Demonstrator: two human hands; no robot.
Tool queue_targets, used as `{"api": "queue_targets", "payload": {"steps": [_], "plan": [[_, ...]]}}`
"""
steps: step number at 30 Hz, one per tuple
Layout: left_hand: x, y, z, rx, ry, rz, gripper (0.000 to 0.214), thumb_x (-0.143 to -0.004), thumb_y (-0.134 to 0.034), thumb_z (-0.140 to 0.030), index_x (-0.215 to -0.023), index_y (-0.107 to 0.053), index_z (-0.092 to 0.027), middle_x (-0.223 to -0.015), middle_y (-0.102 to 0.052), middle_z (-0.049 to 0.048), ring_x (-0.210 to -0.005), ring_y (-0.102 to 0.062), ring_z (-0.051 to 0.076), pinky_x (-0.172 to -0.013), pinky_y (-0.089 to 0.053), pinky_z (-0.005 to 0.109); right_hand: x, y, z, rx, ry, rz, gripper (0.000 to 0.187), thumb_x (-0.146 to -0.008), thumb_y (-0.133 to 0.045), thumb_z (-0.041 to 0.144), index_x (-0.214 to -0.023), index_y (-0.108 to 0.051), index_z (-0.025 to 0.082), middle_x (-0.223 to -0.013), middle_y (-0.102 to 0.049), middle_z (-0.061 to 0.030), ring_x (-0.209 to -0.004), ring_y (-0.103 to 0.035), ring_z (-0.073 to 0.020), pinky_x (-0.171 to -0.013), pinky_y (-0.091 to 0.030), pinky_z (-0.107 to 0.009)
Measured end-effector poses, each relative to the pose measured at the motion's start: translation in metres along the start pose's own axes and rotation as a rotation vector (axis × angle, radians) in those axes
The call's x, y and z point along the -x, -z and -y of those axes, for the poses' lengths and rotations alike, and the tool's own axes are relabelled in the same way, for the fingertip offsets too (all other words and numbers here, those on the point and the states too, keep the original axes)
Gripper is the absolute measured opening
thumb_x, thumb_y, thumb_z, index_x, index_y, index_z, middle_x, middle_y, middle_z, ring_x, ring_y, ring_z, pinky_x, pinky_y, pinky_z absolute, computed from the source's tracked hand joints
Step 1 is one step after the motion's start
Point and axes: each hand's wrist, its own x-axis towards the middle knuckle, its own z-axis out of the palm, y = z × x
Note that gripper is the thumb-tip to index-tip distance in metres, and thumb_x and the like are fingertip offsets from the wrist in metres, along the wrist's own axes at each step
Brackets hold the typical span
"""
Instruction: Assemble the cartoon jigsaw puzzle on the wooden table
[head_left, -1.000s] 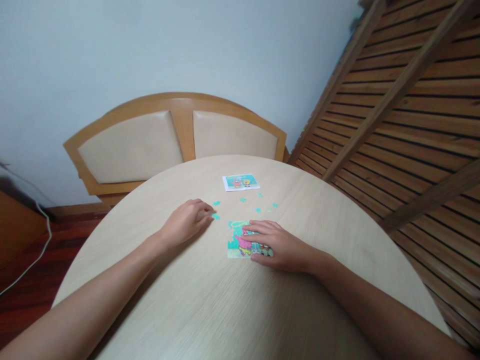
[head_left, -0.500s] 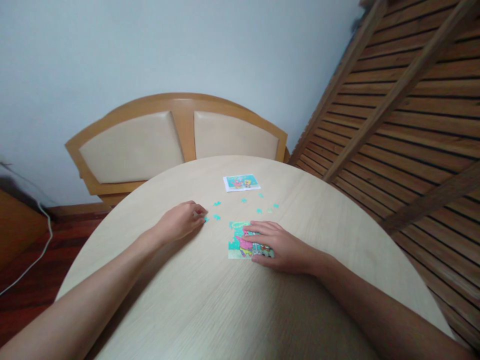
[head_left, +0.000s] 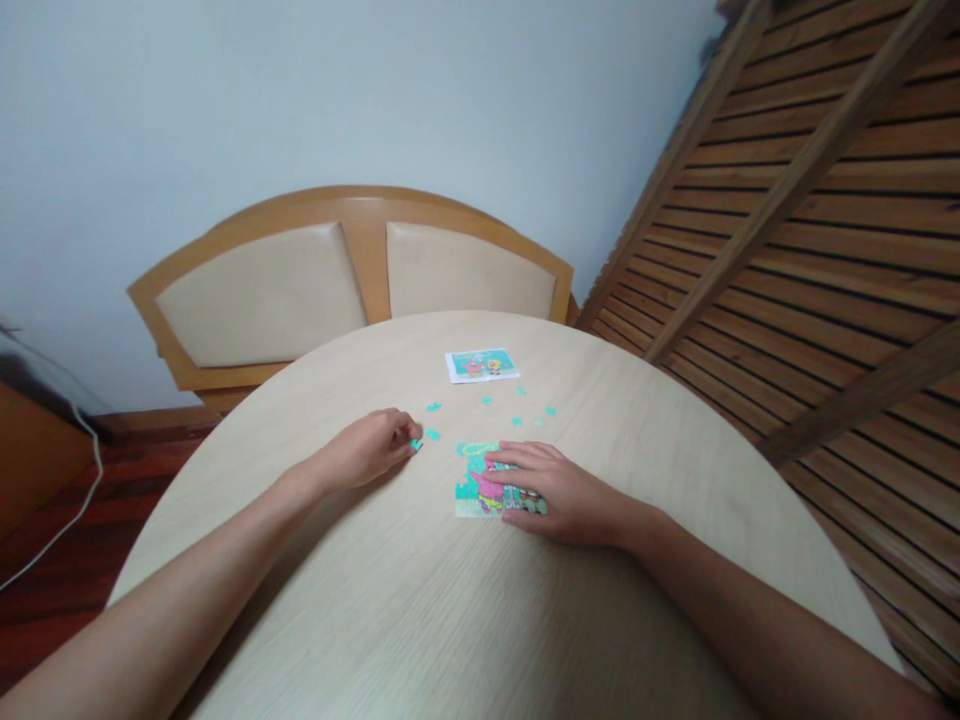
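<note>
Between the thumb and fingers of my left hand [head_left: 381, 444] is a small turquoise puzzle piece [head_left: 416, 446], held low over the table. Another turquoise piece [head_left: 433, 435] lies just to the right of those fingertips. My right hand [head_left: 551, 490] rests flat, fingers stretched out, on the right part of a partly assembled jigsaw puzzle [head_left: 472, 490]. Pink and yellow figures on a turquoise ground show on its uncovered left side, whose left edge is uneven. Its right side is hidden under the hand.
A picture card [head_left: 481, 366] showing cartoon figures lies farther back on the round wooden table [head_left: 360, 620]. Several loose pieces, one of them a turquoise piece [head_left: 517, 421], are scattered between card and puzzle. A padded bench [head_left: 367, 270] stands behind; a slatted wooden screen [head_left: 810, 230] rises at right.
My left hand has shifted slightly right, its fingers curling closer around the turquoise puzzle piece. My right hand stays on the jigsaw puzzle.
</note>
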Motion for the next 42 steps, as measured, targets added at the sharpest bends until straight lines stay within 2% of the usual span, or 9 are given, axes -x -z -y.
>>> {"api": "queue_targets", "payload": {"steps": [4,10,17,24,33,37,42], "plan": [[0.001,-0.002,-0.009,0.036,0.011,0.015,0.021,-0.086,-0.057,-0.028,-0.101,-0.068,-0.018,-0.092,-0.072,0.0059,-0.077,-0.063,0.018,-0.07,-0.048,0.028,0.0,0.0,0.0,-0.009,-0.007,0.001,0.048,-0.093,-0.062,0.049,-0.136,-0.062,0.028,-0.149,-0.054,-0.007,-0.14,-0.044,-0.0296,-0.116,-0.033,-0.05],[0.002,-0.003,-0.017,-0.027,0.014,0.014,0.023,-0.084,-0.056,-0.021,-0.102,-0.069,-0.017,-0.1,-0.072,0.0084,-0.082,-0.065,0.02,-0.076,-0.05,0.032,0.0,0.0,0.0,-0.011,-0.005,-0.004,0.048,-0.093,-0.062,0.048,-0.136,-0.062,0.028,-0.148,-0.054,-0.0073,-0.14,-0.044,-0.0291,-0.117,-0.032,-0.049],[-0.004,-0.017,-0.016,-0.14,0.011,-0.196,0.029,-0.095,-0.055,-0.039,-0.112,-0.069,-0.02,-0.113,-0.068,0.01,-0.104,-0.063,0.026,-0.093,-0.05,0.039,0.0,0.0,0.0,-0.007,-0.014,0.012,0.049,-0.093,-0.061,0.051,-0.136,-0.062,0.028,-0.149,-0.053,-0.0069,-0.14,-0.044,-0.0291,-0.117,-0.032,-0.05],[-0.008,-0.025,-0.017,-0.188,0.009,-0.227,0.024,-0.094,-0.06,-0.037,-0.104,-0.072,-0.019,-0.109,-0.068,0.0101,-0.1,-0.062,0.026,-0.091,-0.049,0.039,0.0,0.0,0.0,0.006,-0.01,0.008,0.049,-0.093,-0.061,0.051,-0.137,-0.062,0.028,-0.149,-0.053,-0.0061,-0.141,-0.043,-0.028,-0.118,-0.031,-0.048],[-0.012,-0.024,-0.009,0.053,0.066,-0.128,0.017,-0.085,-0.065,-0.031,-0.096,-0.069,-0.018,-0.089,-0.071,0.0059,-0.081,-0.063,0.02,-0.074,-0.046,0.03,-0.001,0.0,0.0,0.013,-0.009,0.004,0.048,-0.093,-0.061,0.049,-0.136,-0.062,0.026,-0.149,-0.053,-0.0066,-0.14,-0.044,-0.0285,-0.117,-0.032,-0.049],[-0.008,-0.023,-0.014,0.222,0.023,-0.094,0.019,-0.088,-0.061,-0.033,-0.096,-0.067,-0.017,-0.087,-0.072,0.0043,-0.079,-0.064,0.018,-0.074,-0.046,0.028,0.0,0.0,0.0,0.007,0.001,0.0,0.048,-0.093,-0.061,0.049,-0.136,-0.063,0.026,-0.148,-0.054,-0.0074,-0.14,-0.044,-0.0284,-0.117,-0.032,-0.048],[-0.005,-0.022,-0.03,0.407,-0.03,-0.05,0.025,-0.092,-0.056,-0.036,-0.093,-0.071,-0.016,-0.093,-0.075,0.0063,-0.085,-0.066,0.019,-0.082,-0.049,0.031,0.0,-0.001,-0.001,0.007,0.011,-0.011,0.048,-0.092,-0.062,0.048,-0.135,-0.063,0.025,-0.148,-0.055,-0.0081,-0.14,-0.045,-0.0283,-0.117,-0.032,-0.049]]}}
